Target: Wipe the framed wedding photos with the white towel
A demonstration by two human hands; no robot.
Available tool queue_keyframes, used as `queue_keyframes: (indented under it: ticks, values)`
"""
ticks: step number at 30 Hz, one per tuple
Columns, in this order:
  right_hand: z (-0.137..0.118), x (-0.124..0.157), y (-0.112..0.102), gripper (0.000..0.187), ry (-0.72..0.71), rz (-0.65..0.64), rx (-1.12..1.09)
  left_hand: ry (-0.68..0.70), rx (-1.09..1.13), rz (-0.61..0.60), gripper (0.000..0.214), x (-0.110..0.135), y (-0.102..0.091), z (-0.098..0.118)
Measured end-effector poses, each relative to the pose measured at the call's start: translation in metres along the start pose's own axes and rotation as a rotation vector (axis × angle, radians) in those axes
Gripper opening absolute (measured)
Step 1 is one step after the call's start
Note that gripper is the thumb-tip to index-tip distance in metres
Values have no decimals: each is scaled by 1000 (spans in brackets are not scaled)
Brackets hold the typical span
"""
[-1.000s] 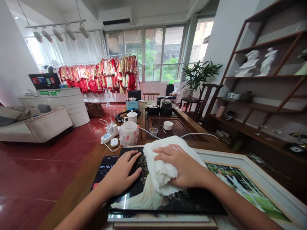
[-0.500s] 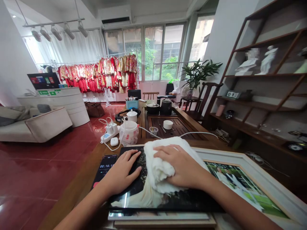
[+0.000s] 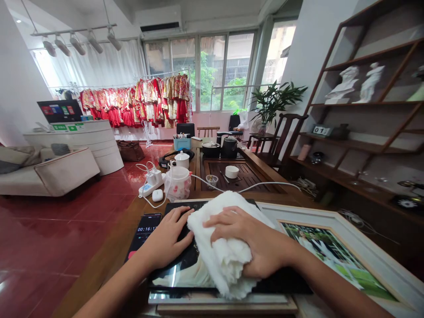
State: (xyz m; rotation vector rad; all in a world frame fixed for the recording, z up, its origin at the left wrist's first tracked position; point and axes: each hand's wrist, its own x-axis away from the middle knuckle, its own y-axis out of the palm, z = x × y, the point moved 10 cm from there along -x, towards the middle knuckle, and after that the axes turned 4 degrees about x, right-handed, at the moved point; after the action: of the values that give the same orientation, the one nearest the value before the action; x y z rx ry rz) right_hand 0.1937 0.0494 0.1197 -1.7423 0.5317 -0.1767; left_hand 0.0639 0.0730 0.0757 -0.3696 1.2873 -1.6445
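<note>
A glossy dark photo panel [image 3: 185, 274] lies on a stack of frames at the near edge of a wooden table. My left hand [image 3: 167, 240] rests flat on its left part, fingers spread. My right hand [image 3: 251, 243] presses a bunched white cloth [image 3: 221, 247] down on the middle of the panel, fingers curled over the fabric. To the right lies a large white-framed photo [image 3: 334, 258], partly under my right forearm.
A phone [image 3: 144, 232] showing a timer lies left of the panel. Behind are a floral teapot [image 3: 179, 183], a power strip [image 3: 150, 185], cables, a tea tray [image 3: 238, 174] with a bowl and kettles. A wooden shelf stands right; red floor and sofa are left.
My right hand has dragged the white cloth leftward and toward me across the panel. My left hand has stayed in place.
</note>
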Motion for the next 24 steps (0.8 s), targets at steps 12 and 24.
queue_keyframes:
  ticks: [12,24]
  values:
    - [12,-3,2,48,144,78,75,-14,4,-2,46,0,-1,0]
    - [33,2,0,54,332,128,266,-22,17,8,49,3,-3,-1]
